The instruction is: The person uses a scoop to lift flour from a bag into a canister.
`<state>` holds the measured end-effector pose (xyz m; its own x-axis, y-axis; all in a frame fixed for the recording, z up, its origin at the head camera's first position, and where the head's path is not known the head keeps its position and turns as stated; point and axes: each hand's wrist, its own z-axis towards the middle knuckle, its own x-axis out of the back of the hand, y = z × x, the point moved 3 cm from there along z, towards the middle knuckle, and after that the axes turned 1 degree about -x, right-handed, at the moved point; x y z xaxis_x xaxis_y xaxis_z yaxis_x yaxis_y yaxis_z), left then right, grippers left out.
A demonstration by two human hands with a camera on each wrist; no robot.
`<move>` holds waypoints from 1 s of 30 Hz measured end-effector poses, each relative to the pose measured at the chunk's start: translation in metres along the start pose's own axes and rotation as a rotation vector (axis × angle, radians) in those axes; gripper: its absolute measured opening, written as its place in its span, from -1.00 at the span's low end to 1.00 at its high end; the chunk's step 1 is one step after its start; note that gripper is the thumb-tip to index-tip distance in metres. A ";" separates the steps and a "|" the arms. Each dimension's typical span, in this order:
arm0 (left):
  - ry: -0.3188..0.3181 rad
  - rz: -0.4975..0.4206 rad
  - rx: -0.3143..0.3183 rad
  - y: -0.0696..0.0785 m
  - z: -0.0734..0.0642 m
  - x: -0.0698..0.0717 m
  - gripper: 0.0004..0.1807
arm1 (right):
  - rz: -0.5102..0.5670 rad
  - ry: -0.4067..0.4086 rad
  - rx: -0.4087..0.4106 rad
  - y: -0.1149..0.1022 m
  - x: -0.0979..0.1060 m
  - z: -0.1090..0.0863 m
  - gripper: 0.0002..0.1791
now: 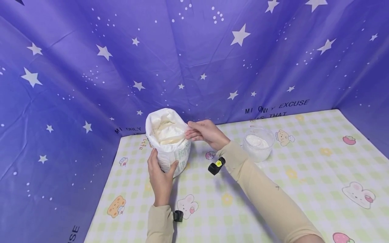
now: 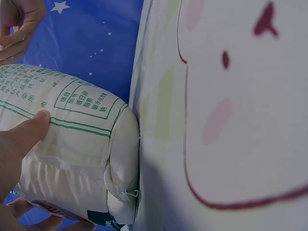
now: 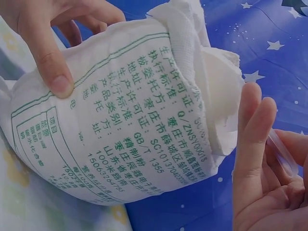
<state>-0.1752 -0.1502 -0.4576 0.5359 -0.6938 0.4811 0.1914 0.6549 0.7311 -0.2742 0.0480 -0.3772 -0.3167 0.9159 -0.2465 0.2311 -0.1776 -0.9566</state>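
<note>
A white cloth flour bag (image 1: 179,155) with green print stands on the table, its mouth folded open and white flour (image 1: 170,131) showing inside. My left hand (image 1: 161,179) holds the bag's near side, thumb on the printed face and fingers around the other side. At the right of the bag's rim is my right hand (image 1: 209,133). The right wrist view shows it pinching a clear, round-ended plastic handle (image 3: 283,156) between thumb and fingers; the rest of that utensil is hidden. To the right stands a clear round tub (image 1: 258,153) with white powder (image 1: 256,141) in it.
A checked tablecloth (image 1: 261,209) with cartoon prints covers the table. Behind and along the sides hangs a blue curtain (image 1: 188,50) with white stars, close behind the bag. Black straps (image 1: 216,165) sit at both wrists.
</note>
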 end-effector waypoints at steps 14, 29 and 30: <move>0.000 -0.005 0.004 0.000 0.000 -0.001 -0.05 | -0.008 -0.010 0.026 -0.010 0.006 -0.013 -0.60; 0.000 -0.004 0.005 0.000 -0.001 0.000 -0.05 | -0.018 0.020 0.035 -0.013 0.024 -0.031 -0.56; -0.001 -0.002 0.004 0.000 -0.001 0.000 -0.05 | -0.020 0.022 0.034 -0.014 0.026 -0.032 -0.56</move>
<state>-0.1744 -0.1497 -0.4581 0.5349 -0.6956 0.4796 0.1893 0.6519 0.7343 -0.2559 0.0858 -0.3655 -0.3005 0.9270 -0.2244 0.1930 -0.1713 -0.9661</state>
